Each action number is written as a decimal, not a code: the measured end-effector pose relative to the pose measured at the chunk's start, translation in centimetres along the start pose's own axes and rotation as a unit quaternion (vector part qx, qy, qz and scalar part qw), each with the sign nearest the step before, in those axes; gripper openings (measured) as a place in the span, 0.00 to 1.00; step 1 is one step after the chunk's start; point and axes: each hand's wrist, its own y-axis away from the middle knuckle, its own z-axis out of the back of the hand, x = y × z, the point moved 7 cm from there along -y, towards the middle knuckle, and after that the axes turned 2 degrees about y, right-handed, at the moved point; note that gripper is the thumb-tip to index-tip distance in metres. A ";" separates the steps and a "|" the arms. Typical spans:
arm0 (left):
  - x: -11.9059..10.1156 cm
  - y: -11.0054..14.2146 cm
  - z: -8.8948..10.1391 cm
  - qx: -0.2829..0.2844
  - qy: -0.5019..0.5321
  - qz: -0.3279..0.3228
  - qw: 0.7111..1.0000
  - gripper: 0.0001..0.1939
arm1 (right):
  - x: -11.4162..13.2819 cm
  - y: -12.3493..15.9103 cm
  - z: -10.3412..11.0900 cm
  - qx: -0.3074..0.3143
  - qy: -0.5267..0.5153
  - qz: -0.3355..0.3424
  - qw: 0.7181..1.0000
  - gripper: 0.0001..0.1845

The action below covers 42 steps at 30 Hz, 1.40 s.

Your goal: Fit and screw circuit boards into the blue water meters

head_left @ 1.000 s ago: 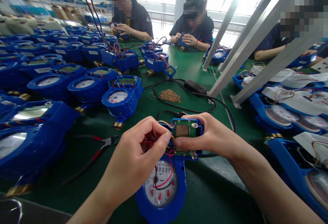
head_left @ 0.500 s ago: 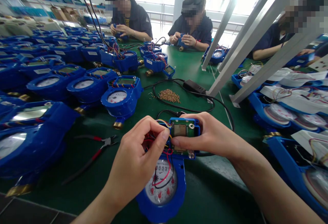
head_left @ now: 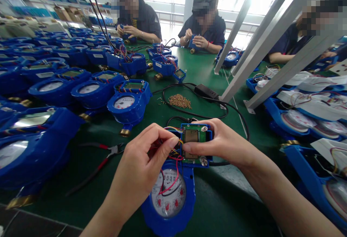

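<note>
In the head view, some thin wires [head_left: 180,142] are pinched between the thumb and index finger of the left hand [head_left: 141,164], at the left edge of a green circuit board [head_left: 202,136]. The board, fitted with small grey displays, is seated in a blue housing [head_left: 210,136] that is grasped by the right hand [head_left: 226,141], the thumb being laid across the front of the board. Just below both hands, a blue meter [head_left: 188,211] is seen on the green surface [head_left: 222,208], its round dial [head_left: 172,206] facing up and crossed by red and black leads [head_left: 177,173].

To the left of the left hand, red-and-black pliers [head_left: 113,151] are laid open. Beyond the hands, a pile of small brass-coloured screws [head_left: 179,101] is partly encircled by a black cable [head_left: 240,112], near a black box [head_left: 206,91]. The left side is filled with rows of blue meters [head_left: 130,110]; at the right, open units [head_left: 294,121] are set out beside slanted metal posts [head_left: 271,42]. Across the surface, blue parts are held by two people in dark shirts.
</note>
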 end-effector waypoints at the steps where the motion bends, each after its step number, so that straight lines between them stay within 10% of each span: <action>1: 0.0 0.0 -0.1 0.007 0.003 0.008 1.000 0.11 | 0.0 0.0 0.0 0.002 -0.003 -0.001 1.000 0.13; 42: -0.2 0.1 -0.4 -0.008 0.028 0.053 0.998 0.13 | -0.4 -0.2 0.1 -0.003 -0.028 -0.005 1.000 0.18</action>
